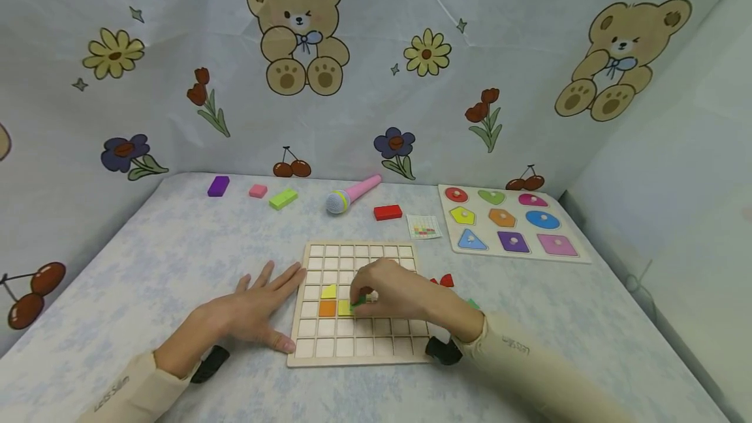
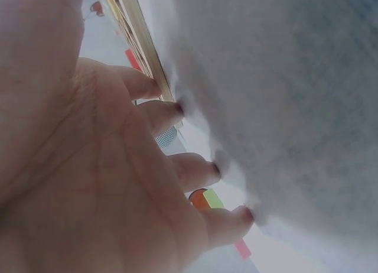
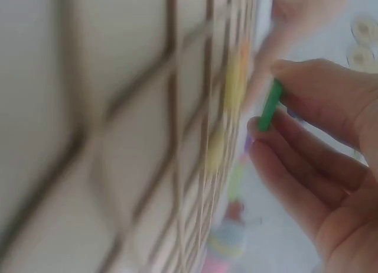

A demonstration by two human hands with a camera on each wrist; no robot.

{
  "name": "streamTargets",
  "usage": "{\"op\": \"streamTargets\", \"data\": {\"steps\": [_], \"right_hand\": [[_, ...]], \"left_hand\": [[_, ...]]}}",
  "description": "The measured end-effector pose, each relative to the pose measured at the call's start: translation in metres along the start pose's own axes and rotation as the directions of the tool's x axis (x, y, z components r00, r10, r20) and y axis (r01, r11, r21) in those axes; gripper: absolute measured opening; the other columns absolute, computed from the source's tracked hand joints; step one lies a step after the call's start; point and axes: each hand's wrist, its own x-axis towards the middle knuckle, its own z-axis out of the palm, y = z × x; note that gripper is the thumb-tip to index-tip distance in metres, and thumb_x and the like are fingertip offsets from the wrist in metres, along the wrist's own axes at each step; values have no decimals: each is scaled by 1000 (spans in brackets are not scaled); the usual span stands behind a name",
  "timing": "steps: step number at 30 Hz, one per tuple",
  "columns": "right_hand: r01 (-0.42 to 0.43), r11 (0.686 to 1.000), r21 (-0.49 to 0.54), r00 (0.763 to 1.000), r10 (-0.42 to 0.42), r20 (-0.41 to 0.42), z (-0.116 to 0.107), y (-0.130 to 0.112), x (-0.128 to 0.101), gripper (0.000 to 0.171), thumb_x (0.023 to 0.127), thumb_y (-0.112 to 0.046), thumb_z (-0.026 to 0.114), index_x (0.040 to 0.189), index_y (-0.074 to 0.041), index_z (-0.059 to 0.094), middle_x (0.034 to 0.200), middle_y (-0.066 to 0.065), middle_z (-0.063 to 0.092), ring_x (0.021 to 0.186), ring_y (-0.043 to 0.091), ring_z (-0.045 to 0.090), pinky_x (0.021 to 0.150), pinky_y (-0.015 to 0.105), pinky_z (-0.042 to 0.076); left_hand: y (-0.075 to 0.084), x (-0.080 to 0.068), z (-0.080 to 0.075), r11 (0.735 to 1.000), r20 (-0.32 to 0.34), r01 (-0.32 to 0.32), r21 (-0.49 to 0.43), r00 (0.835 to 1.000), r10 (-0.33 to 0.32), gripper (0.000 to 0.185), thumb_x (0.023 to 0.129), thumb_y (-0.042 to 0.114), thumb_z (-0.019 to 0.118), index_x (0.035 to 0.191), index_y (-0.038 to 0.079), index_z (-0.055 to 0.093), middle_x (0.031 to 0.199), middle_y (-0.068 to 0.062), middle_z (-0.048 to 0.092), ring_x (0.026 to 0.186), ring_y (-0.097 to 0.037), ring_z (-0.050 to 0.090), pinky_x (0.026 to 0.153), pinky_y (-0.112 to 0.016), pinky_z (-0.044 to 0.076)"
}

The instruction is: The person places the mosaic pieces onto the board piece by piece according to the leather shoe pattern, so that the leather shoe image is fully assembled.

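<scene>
And it's the right hand (image 1: 388, 287) over the grid board (image 1: 324, 347), thumb and fingers pinching the green piece (image 3: 270, 106), right near yellow (image 1: 329, 292) and orange (image 1: 327, 308) pieces! Left hand (image 1: 252, 312), fingers spread and grasping nothing, touches the board's left edge.

Over on the tabletop (image 1: 235, 240) lies a grid board (image 1: 345, 327), tiles (image 1: 327, 308) in its cells, the left hand (image 1: 252, 312) at its left edge, the right hand (image 1: 384, 287) above it; behind it, a microphone (image 1: 355, 195) between blocks (image 1: 283, 199), with a card (image 1: 423, 228) and then a peg puzzle (image 1: 492, 241) farther right
</scene>
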Motion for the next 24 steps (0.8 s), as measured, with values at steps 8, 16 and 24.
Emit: {"op": "streamTargets", "data": {"steps": [8,16,24], "right_hand": [[105,989,-101,992,-97,75,22,-30,30,5,89,-24,79,88,-19,78,88,-14,70,85,-7,60,77,6,45],[75,976,-205,992,-53,111,26,-44,34,4,88,-24,79,85,-21,78,87,-16,70,77,-10,55,70,5,44],[172,945,-279,975,-124,182,20,-43,20,7,92,-26,75,93,-24,81,112,-8,66,101,6,57,83,11,47]], "left_hand": [[1,0,0,1000,1,3,3,1000,-3,126,71,65,77,163,13,9,170,-10,2,151,-50,-10,109,-79,-3],[1,-1,1,1000,-3,5,18,1000,-5,127,70,66,77,163,13,9,170,-10,2,151,-51,-9,109,-79,-2],[1,-2,0,1000,2,2,19,1000,-2,125,72,66,76,163,13,9,170,-10,2,151,-50,-9,109,-79,-2]]}}
